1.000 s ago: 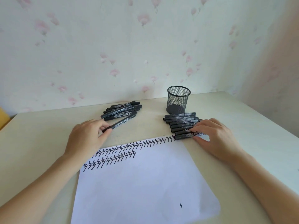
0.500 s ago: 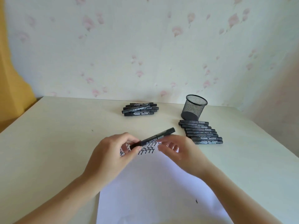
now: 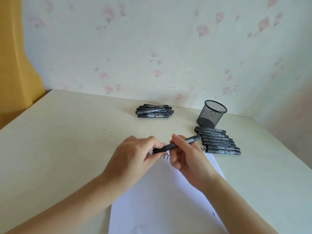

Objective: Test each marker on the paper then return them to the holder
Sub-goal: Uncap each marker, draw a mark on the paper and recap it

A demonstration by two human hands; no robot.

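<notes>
Both hands cover the far edge of the white paper sheet (image 3: 162, 191), so most of the black zigzag test marks (image 3: 166, 157) are hidden; only a few strokes show between the fingers. The sheet's near edge is cut off by the frame's bottom edge. The left hand (image 3: 135, 157) wraps the near-left end of the black marker pen (image 3: 175, 145), cap end hidden; the right hand (image 3: 187, 156) covers its middle. White label print on the marker, on the loose pile of black markers (image 3: 154, 111) and on the neat row of black markers (image 3: 217, 141) is too small to read. Inside of the black wire-mesh pen holder (image 3: 211, 114) cannot be made out. Small ink mark (image 3: 214, 214) near right: shape unclear. Yellow curtain (image 3: 15, 56) cut off at left.
</notes>
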